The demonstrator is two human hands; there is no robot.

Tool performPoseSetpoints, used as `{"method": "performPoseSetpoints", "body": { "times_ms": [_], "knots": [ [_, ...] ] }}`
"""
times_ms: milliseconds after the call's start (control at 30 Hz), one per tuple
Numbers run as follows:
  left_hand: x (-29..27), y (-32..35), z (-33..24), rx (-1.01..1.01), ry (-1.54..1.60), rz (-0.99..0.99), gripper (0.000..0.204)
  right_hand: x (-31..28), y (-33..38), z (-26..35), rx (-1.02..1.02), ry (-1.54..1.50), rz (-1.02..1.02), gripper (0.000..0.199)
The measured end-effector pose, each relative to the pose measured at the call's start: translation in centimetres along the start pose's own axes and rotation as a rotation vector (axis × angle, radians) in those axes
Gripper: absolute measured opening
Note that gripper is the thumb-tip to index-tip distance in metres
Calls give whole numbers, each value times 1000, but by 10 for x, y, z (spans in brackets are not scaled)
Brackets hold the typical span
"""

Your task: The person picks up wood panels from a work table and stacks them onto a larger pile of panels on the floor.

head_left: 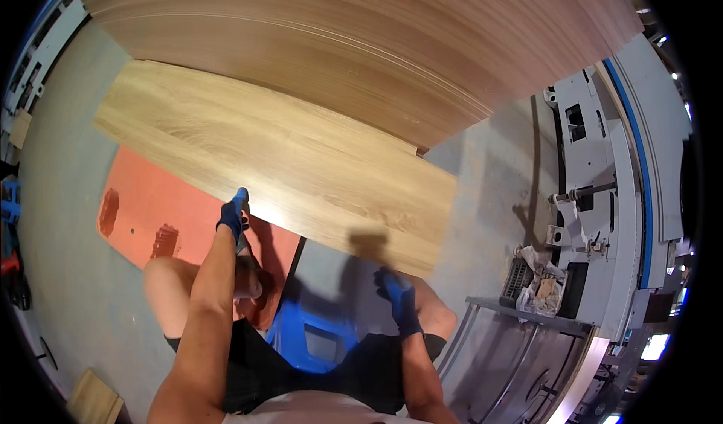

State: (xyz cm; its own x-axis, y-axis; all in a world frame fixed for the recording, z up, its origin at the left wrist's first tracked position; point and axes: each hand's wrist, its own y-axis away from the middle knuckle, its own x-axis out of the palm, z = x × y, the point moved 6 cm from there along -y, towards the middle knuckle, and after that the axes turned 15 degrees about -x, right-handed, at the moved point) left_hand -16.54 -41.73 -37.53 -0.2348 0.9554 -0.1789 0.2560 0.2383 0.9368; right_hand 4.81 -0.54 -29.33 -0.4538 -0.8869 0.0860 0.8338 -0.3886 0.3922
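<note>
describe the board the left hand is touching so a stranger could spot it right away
Start from the big stack of brown wood-grain sheets filling the top of the view. Just below it a long, pale oak-coloured board lies slanted over an orange panel. It is the lighter single plank whose near edge the blue-gloved left hand touches.

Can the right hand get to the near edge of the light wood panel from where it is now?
Probably yes. The right hand hangs just below the near edge of the light wood panel, with only bare floor between them. The left hand already touches that edge further along.
</note>
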Motion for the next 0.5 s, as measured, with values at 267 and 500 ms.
{"method": "performPoseSetpoints", "body": {
  "times_ms": [267, 500],
  "knots": [
    [-35, -60, -42, 86, 96, -148, 58, -39, -98, 6, -391, 640, -146, 37],
    [-43, -60, -54, 84, 146, -239, 58, -18, -127, -23, -346, 598, -169, 36]
  ]
}}
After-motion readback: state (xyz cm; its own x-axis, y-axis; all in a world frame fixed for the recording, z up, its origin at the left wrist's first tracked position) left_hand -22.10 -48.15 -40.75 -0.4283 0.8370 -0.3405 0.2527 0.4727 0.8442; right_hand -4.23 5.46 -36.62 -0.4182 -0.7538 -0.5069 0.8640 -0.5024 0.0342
